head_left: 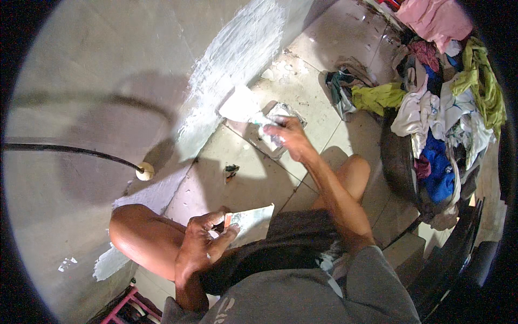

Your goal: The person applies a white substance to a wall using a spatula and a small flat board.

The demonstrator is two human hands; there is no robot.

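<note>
My right hand (pixel 293 139) is closed round the handle of a putty knife (pixel 241 106), whose broad blade is coated in white filler. The blade is at the foot of the wall, by a rough white patch of filler (pixel 229 62); whether it touches the wall I cannot tell. Beneath that hand a shallow rectangular tray (pixel 278 155) lies on the tiles, partly hidden. Low in the view, my left hand (pixel 205 240) grips a second flat scraper (pixel 252 222) with whitish smears and a reddish edge. White residue marks the fingers of both hands.
At the right, a heap of mixed clothes (pixel 431 116) spills from a dark round container (pixel 396 162). A black cable (pixel 70 148) runs to a round cream fitting (pixel 144 171) on the grey wall. Pink bars (pixel 121 309) stand at lower left. Debris (pixel 231 171) lies on the tiles.
</note>
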